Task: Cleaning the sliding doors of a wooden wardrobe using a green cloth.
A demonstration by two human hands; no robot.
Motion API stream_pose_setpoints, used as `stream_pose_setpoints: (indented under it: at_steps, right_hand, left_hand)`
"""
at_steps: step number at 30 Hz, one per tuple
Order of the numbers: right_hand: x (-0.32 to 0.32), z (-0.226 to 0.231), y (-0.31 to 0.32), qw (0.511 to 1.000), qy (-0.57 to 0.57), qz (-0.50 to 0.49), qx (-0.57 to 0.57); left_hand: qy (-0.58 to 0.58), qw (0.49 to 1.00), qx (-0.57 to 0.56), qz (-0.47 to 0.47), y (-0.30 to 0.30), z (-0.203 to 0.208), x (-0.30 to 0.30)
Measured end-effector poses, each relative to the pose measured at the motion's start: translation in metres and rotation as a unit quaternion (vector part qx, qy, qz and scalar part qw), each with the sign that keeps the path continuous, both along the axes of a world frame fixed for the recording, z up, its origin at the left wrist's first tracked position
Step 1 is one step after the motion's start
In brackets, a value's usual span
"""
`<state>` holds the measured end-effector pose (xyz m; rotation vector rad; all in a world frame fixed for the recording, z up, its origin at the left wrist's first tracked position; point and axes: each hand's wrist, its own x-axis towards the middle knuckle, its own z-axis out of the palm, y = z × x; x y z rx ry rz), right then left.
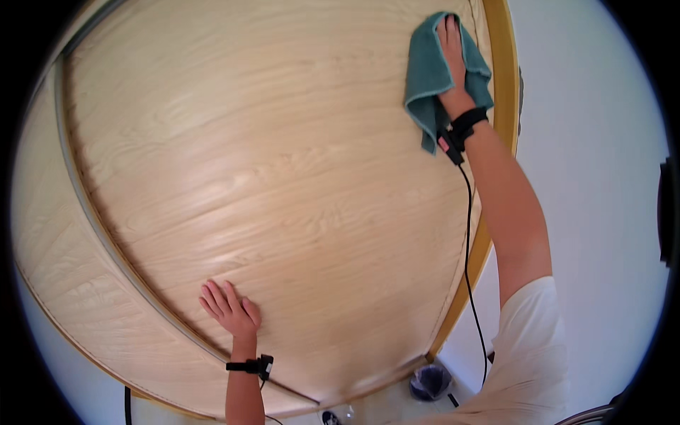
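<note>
- Teal cloth: rumpled, paler hem, upper right of wood-grain panel.
- Right hand on it, fingers straight; can't tell if grip clasps.
- Left hand: grip wide, on panel.

Head-worn fisheye view, facing a wide wooden panel at close range.
The left lens of the side-by-side pair looks out over the person's own arms, near enough that the panel fills most of the round frame and its straight edges bow toward the rim. A white sleeve sits close to the lens at lower right, while the left hand and right hand appear farther out. A bin looks small near the lower edge; a pale wall takes the right side.
</note>
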<state>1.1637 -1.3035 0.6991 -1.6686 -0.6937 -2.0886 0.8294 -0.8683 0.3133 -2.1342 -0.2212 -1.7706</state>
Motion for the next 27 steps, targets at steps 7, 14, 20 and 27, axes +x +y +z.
stream_pose_setpoints:
  at_steps: [7, 14, 20, 27]
  right_hand:
    - [0.028, -0.008, 0.006, 0.998, -0.01, 0.056, -0.019]
    - [0.069, -0.047, -0.028, 0.997, -0.035, 0.052, -0.038]
    - [0.056, -0.08, -0.038, 0.989, 0.025, 0.146, -0.001]
    - [0.034, -0.144, -0.039, 0.99, 0.0, 0.138, -0.03]
  left_hand:
    - [-0.019, 1.0, -0.005, 0.018, 0.002, 0.004, 0.004]
    - [-0.019, 1.0, 0.013, 0.021, -0.004, 0.007, 0.018]
    - [-0.02, 1.0, 0.017, 0.008, -0.013, 0.007, 0.017]
    - [-0.019, 1.0, 0.017, 0.009, -0.013, 0.007, 0.011]
